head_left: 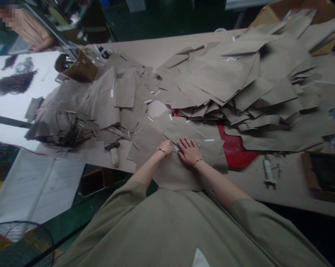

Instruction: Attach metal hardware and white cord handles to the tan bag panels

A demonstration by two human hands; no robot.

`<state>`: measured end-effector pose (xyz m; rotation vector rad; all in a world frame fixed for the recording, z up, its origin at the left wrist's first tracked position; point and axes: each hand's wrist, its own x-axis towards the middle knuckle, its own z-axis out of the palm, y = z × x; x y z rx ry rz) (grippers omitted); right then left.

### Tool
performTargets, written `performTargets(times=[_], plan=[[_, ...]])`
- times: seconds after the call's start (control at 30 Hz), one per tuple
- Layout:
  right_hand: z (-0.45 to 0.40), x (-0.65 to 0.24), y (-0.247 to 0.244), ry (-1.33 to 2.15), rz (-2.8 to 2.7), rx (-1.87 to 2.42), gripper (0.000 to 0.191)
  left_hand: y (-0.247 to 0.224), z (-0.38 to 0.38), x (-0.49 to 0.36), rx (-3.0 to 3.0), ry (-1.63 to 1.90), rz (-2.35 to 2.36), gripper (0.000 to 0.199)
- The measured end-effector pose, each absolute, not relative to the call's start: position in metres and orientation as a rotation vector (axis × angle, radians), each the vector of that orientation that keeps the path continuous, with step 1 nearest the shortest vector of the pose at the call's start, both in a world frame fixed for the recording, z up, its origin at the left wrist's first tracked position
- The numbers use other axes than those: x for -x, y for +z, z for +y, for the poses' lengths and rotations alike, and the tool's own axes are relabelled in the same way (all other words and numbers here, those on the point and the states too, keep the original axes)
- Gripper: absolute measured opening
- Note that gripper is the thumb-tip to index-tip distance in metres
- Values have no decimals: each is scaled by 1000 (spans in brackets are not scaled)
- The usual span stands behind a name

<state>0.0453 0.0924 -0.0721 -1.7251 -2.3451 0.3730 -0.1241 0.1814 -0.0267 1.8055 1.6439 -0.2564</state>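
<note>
A brown sheet of flat material lies on the table right in front of me. My left hand is closed at a small light strip near the middle of the sheet; what its fingers pinch is too small to make out. Just to its right, my right hand rests flat on the sheet with its fingers spread. Further brown pieces with small white tags lie under and beyond both hands. A red sheet shows to the right of my right hand.
Large brown stacks fill the back right. A hammer lies on the left, and a tool with a wrapped handle on the right. An open box stands back left. A person is at the far left.
</note>
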Motion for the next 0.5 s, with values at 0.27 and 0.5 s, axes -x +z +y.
performTargets(times=[0.27, 0.5], plan=[[95, -49, -68, 444, -2344, 1693, 63, -14, 192, 127, -1905, -401, 1713, 48], [107, -144, -38, 400, -1807, 2343, 58, 7, 273, 132, -2377, -93, 1431, 42]])
